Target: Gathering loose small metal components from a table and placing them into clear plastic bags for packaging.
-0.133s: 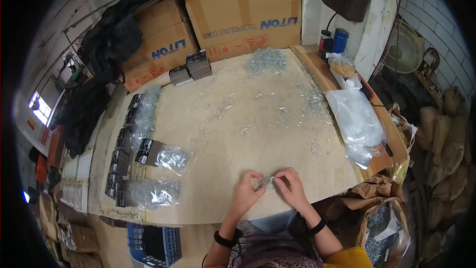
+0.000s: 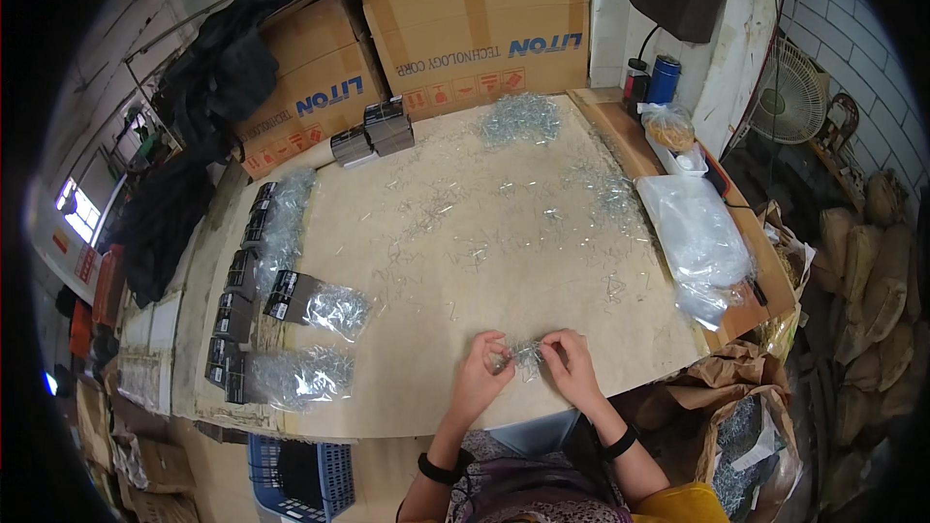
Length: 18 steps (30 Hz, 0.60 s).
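Near the front edge of the table, my left hand point(image 2: 484, 365) is closed with curled fingers around a small bunch of thin silvery metal pieces point(image 2: 525, 353). My right hand point(image 2: 571, 363) is pinched at the other side of the same bunch, thumb and forefinger together. The exact shape of each piece is too small to make out. More such metal pieces lie scattered over the pale wooden tabletop point(image 2: 426, 300), with a dense pile point(image 2: 521, 120) at the far edge.
At left stand stacks of black cards point(image 2: 232, 315) and clear bags of metal pieces point(image 2: 302, 378). Cardboard boxes point(image 2: 475, 34) line the back. Plastic bags point(image 2: 693, 232) lie on the right ledge, by a blue can point(image 2: 664, 80). A blue basket point(image 2: 334, 484) sits below the table.
My right hand has shifted very slightly to the right, and more of the metal bunch shows between my hands. The rest looks the same.
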Motion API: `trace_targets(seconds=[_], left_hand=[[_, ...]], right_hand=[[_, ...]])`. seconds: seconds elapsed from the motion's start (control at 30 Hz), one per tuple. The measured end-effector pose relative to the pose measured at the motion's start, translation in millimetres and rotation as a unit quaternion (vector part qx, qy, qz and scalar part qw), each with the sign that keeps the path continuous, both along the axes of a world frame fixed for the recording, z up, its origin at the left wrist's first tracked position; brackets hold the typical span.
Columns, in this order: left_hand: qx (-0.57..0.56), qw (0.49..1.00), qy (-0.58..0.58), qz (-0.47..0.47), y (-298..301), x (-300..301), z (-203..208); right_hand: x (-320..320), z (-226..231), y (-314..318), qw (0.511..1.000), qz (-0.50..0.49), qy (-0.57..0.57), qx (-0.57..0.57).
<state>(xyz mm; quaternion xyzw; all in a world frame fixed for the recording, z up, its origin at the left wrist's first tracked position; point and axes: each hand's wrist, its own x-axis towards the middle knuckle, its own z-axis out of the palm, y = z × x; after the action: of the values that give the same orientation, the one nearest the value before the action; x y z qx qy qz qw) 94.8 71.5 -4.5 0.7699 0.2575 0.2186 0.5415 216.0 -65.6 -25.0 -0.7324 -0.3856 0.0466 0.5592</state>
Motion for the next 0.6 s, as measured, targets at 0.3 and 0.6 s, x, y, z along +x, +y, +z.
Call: trace_targets(seconds=[0.3,0.6], left_hand=[[0.000,0.998,-0.060,0.012,-9.0,3.9,-12.9],[0.089,0.988,-0.080,0.096,-11.2,5.1,-15.2]], right_hand=[[-1.9,17.7,2.3,0.990,0.061,-0.101,-0.080],[-6.4,6.8,2.1,0.996,-0.024,0.081,0.004]])
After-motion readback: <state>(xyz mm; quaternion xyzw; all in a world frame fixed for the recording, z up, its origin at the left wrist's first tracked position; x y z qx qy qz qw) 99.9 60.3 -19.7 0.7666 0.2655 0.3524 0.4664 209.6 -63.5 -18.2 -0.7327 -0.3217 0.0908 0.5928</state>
